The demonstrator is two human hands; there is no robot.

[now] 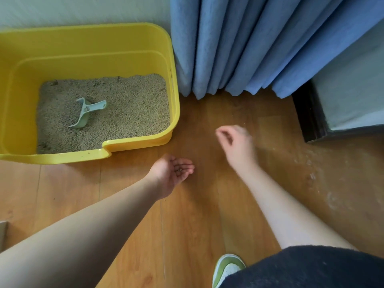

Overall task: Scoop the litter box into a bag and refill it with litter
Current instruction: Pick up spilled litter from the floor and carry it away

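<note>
Yellow litter box (133, 41) at far left, pale scoop (87, 112) lying in its litter (133, 104).
Scoop handle points right, toward the hands. Left hand (173, 173), nearer, lies cupped palm-up holding a few grains; right hand (235, 143), blurred, fingers loosely curled, seemingly pinching above the wooden floor (197, 215).

Both forearms are bare with no sleeves showing, dark charcoal fabric shorts (311, 269) fill the five o'clock corner, and a green-and-white sneaker (227, 267) shows at six o'clock.
</note>
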